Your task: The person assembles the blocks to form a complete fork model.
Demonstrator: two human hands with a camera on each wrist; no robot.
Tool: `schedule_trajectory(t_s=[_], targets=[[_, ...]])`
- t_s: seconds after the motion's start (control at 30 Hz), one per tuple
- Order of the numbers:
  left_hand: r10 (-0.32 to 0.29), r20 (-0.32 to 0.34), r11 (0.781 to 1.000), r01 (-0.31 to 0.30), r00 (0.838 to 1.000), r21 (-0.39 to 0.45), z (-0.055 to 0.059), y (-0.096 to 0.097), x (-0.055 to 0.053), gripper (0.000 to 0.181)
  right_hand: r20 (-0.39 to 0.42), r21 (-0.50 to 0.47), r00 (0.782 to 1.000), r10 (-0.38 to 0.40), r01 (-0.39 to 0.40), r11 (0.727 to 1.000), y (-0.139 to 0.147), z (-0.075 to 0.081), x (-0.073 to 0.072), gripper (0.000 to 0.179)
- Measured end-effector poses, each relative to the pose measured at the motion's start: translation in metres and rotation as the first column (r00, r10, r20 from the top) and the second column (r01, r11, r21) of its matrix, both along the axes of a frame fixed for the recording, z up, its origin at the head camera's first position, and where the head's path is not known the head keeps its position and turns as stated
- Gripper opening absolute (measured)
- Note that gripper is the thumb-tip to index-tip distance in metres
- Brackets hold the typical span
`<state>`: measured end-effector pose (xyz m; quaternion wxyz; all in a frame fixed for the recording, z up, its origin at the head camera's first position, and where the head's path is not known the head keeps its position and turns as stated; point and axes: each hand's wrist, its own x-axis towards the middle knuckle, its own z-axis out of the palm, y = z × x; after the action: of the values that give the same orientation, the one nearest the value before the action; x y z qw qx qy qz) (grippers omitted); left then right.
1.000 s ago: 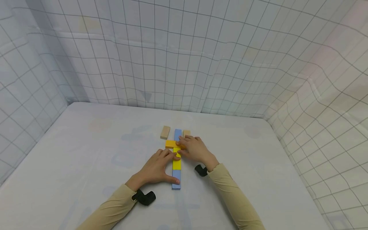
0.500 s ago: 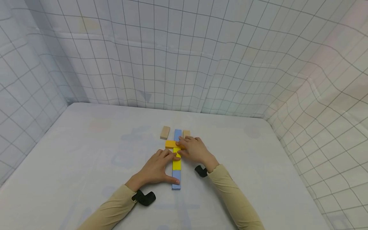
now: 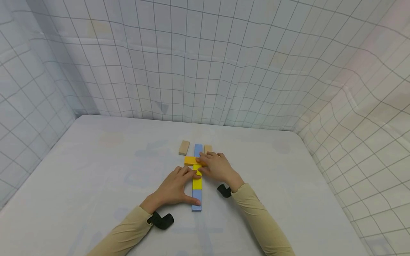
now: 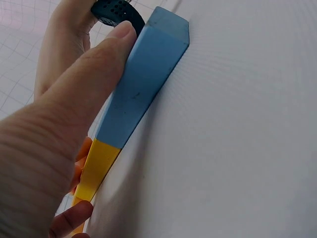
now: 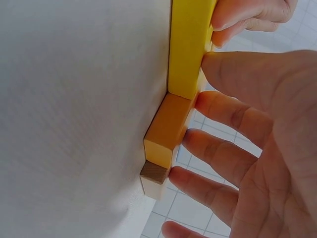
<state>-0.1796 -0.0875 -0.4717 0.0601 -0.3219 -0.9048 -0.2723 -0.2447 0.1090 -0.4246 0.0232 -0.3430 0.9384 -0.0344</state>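
Observation:
Wooden blocks lie in a row on the white table. Nearest in the head view is a blue block (image 3: pixel 196 195), then a yellow block (image 3: pixel 197 184), then an orange block (image 3: pixel 190 161) set crosswise. Another blue block (image 3: pixel 198 148) lies beyond it. My left hand (image 3: pixel 174 186) rests its thumb on the near blue block, its fingers spread along the yellow one. In the right wrist view, my right hand (image 5: pixel 262 144) touches the yellow block with its thumb, while its fingertips lie on the orange block (image 5: pixel 167 126) and a plain wood block (image 5: pixel 154 179).
Plain wood blocks flank the far blue one, one to its left (image 3: pixel 184 147) and one to its right (image 3: pixel 208 148). White grid-patterned cloth walls (image 3: pixel 192 71) rise behind and beside the white table (image 3: pixel 272 170). Black devices (image 3: pixel 161 220) sit at the wrists.

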Motion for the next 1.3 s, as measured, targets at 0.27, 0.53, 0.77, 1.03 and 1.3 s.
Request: schedule_trajectory(t_s=[0.27,0.53,0.77,1.03,1.3], targets=[[0.005,0.001,1.0,-0.005,1.0,-0.012,-0.0006,0.0001,0.0005,0.085,-0.001,-0.008,1.0,0.011,-0.011,1.0,0.0009,0.0006,0.0001,0.043],[0.006,0.008,1.0,-0.006,1.0,-0.011,-0.0006,0.0017,0.0006,0.084,-0.01,0.009,1.0,0.013,-0.013,1.0,0.002,0.0017,-0.0007,0.043],[0.002,-0.027,1.0,-0.003,1.0,-0.015,-0.0022,0.0016,-0.0001,0.082,-0.029,0.02,0.999,0.028,-0.027,0.999,0.0028,0.0016,-0.0013,0.043],[-0.006,-0.007,0.999,0.006,1.0,-0.039,0.0029,0.001,0.0005,0.083,-0.023,0.031,1.0,0.021,-0.02,0.999,0.0017,0.0033,-0.0012,0.043],[0.008,-0.023,0.998,-0.009,1.0,-0.057,0.0072,0.0016,0.0028,0.083,-0.025,0.016,0.999,0.035,-0.034,0.999,0.0033,0.0035,-0.0005,0.044]])
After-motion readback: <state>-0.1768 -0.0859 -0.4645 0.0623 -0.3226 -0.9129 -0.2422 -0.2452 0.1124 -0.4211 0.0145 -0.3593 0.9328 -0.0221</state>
